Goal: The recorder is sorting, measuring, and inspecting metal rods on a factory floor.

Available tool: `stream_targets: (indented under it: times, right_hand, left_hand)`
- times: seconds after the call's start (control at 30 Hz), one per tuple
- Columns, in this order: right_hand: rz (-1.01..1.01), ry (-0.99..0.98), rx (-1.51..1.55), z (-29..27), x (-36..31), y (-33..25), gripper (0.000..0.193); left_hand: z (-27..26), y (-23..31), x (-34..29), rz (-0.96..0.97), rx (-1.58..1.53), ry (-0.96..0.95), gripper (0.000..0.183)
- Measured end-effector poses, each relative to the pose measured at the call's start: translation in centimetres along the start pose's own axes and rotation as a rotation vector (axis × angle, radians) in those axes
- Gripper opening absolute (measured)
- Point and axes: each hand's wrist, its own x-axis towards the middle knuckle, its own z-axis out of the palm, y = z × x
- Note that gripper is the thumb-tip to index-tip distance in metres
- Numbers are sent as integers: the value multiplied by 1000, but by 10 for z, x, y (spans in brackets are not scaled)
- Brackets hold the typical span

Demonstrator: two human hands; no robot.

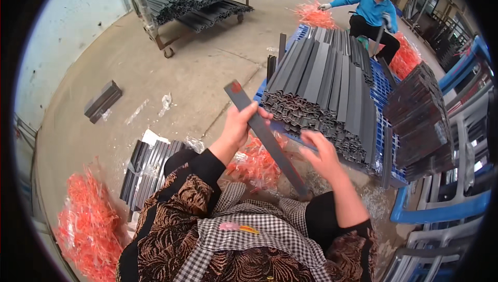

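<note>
My left hand [240, 126] is closed around a long dark grey metal profile [272, 147] near its upper end. The bar slants down to the right in front of my lap, with a reddish patch at its top end and red marks along its lower edge. To the right of the bar, my right hand [322, 156] is slightly blurred, its fingers apart and nothing in them. Just beyond that hand lies a big stack of similar grey profiles [321, 74], their channel-shaped ends facing me. It rests on a blue plastic pallet [381, 82].
Orange-red plastic strips lie in a pile [91, 225] at lower left and a heap [257, 165] under the bar. Bundled profiles [153, 165] sit by my left knee. A loaded wheeled rack [166, 43] stands far left; a co-worker [371, 12] sits far right. Blue-and-grey frames [446, 207] line the right.
</note>
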Motion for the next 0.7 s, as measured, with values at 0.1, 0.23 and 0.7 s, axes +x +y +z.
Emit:
stream_targets:
  times: [0.1, 0.23, 0.7]
  right_hand:
    - [-49, 174, 241, 40, 46, -21, 43]
    - [-56, 221, 234, 82, 78, -30, 40]
    - [185, 106, 289, 73, 91, -33, 26]
  left_hand:
    - [2, -28, -17, -34, 17, 45, 19]
    - [3, -52, -20, -57, 96, 76, 20]
    - [6, -81, -16, 78, 413, -45, 35]
